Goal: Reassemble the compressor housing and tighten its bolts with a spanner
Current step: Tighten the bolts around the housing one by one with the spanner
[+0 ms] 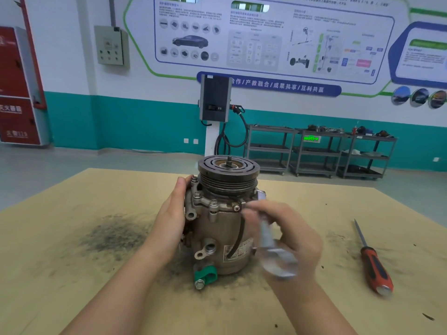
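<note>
— What could slip here?

— The spanner [272, 247] my right hand [290, 238] grips, if it sits badly on the flange bolt [237, 208]. My left hand [170, 221] cups the compressor [217, 228], upright mid-worktop [72, 238]; it could tip.

— And the screwdriver [373, 262]?

— Near the right edge, apart.

Spanner [273, 252] in right hand [295, 240] blurred; its head indistinct

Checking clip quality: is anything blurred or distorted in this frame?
Head view: the spanner and right hand are smeared by motion blur; the compressor, left hand and screwdriver stay sharp; the wide lens bends the wall lines; lighting is even.
</note>
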